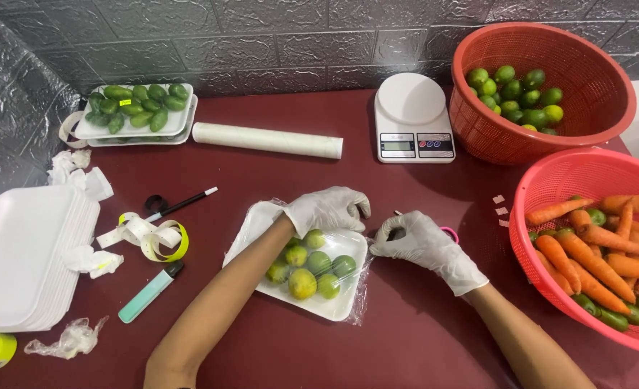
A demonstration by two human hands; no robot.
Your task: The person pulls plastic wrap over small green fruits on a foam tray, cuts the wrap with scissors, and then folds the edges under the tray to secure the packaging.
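Observation:
A white foam tray (337,308) with several green and yellowish limes (303,282) lies mid-table, partly covered in clear plastic wrap (250,225). My left hand (326,209), in a white glove, presses down on the wrap at the tray's far edge. My right hand (422,245), also gloved, grips the wrap at the tray's right corner and holds a small tool with a pink handle (448,232) behind it.
A roll of wrap (267,140) and a digital scale (412,119) stand behind. Red baskets hold limes (543,92) and carrots (593,245) at right. Left: stacked foam trays (24,256), a wrapped tray of limes (138,108), label tape (150,238), a pen (182,204), a cutter (150,291).

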